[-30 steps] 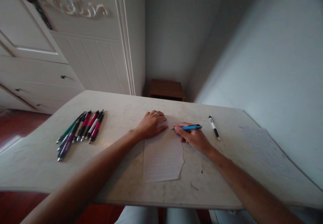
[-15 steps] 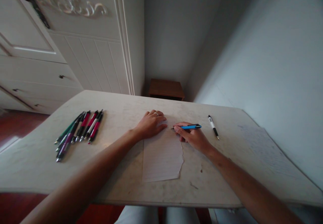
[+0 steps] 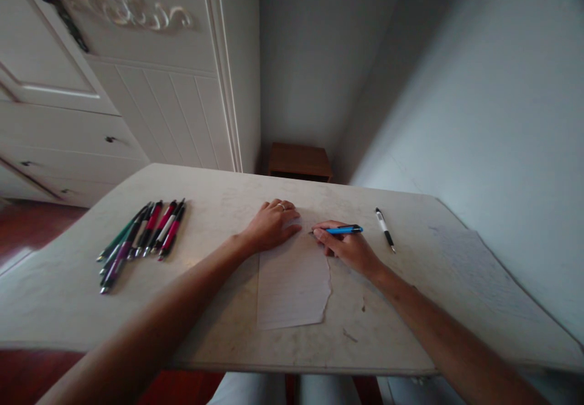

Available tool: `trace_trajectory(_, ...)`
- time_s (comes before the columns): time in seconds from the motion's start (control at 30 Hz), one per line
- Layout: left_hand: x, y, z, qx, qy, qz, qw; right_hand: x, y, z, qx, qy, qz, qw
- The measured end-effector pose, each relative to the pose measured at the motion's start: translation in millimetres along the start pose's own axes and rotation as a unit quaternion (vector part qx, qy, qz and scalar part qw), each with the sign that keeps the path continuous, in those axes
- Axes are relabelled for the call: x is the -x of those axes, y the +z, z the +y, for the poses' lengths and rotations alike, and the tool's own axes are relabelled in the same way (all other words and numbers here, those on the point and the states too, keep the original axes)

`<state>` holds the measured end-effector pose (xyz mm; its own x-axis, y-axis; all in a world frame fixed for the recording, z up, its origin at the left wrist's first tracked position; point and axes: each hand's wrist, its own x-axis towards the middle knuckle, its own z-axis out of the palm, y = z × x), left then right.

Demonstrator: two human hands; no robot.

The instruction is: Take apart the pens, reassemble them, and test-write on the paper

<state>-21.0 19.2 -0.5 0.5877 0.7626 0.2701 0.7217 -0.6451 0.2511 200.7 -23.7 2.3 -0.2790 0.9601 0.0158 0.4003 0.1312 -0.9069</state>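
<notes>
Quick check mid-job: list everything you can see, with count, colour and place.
Paper: one, white, under the left hand
Blue pen: one, blue and black, in the right hand
White pen: one, white and black, right of the right hand
Pens: several overlapping, exact count unclear, mixed colours, table's left
Scribbles: many, bluish, table's right
Table: one, whitish, under all these
Cabinet: one, white, far left
Box: one, brown, beyond table
Walls: two, grey, ahead and right
Floor: one, reddish, below
Ring: one, silvery, left hand
Left hand: one, on paper
Right hand: one, gripping blue pen
</notes>
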Motion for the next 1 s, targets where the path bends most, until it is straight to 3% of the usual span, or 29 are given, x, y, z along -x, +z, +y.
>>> trace_trajectory(1.0,0.7,-2.7,1.8,0.007,-0.009,-0.013,1.0,0.3,-0.3,0.7,0.018,-0.001,0.004,1.0)
